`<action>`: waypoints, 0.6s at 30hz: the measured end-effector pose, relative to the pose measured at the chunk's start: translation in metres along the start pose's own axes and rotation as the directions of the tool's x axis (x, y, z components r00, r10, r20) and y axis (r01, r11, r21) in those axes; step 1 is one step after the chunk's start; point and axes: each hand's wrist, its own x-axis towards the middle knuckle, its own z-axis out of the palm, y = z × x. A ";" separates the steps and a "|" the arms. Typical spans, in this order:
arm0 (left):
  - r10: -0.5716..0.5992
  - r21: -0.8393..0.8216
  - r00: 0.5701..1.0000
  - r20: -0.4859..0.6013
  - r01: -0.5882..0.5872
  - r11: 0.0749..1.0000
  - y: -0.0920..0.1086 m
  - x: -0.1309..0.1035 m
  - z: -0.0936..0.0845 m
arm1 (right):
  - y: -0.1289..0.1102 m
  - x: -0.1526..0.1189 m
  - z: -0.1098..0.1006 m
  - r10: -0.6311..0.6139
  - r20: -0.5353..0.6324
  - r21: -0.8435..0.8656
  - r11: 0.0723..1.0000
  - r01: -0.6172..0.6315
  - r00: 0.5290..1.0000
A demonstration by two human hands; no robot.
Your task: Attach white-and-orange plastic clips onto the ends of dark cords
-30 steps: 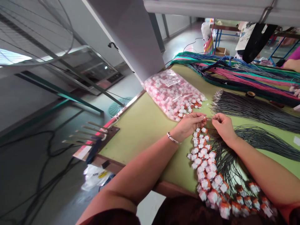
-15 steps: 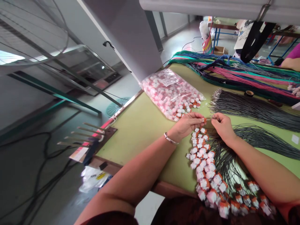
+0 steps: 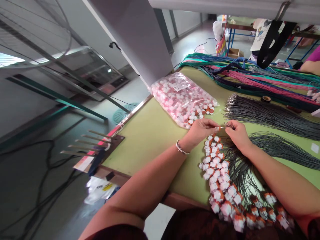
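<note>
Pinched between the fingertips of my left hand (image 3: 202, 131) is a small orange-and-white charm (image 3: 219, 128). My right hand (image 3: 236, 132), just to its right, has its fingers closed on the end of a dark cord; a small metal piece shows between the hands. Below them hangs a long cluster of white-and-orange charms (image 3: 217, 178) on dark cords (image 3: 237, 166), running down to the table's front edge. Behind my left hand lies a clear plastic bag (image 3: 180, 96) full of similar charms, some loose at its mouth.
Dark cords with metal ends (image 3: 265, 115) lie at the right, beside a black tape roll (image 3: 265, 99). Colored cords (image 3: 245, 75) stretch across the back. A rack with metal prongs (image 3: 107, 146) sits on the left edge. Part of a person (image 3: 312, 63) shows far right.
My left hand has shifted its grip slightly on the charm, which is now turned and more covered by the fingers. My right hand is almost unmoved.
</note>
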 end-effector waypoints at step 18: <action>-0.079 -0.160 0.995 0.065 0.089 0.983 -0.008 0.004 -0.003 | 0.008 0.000 -0.003 0.031 0.160 0.124 0.991 -0.052 0.987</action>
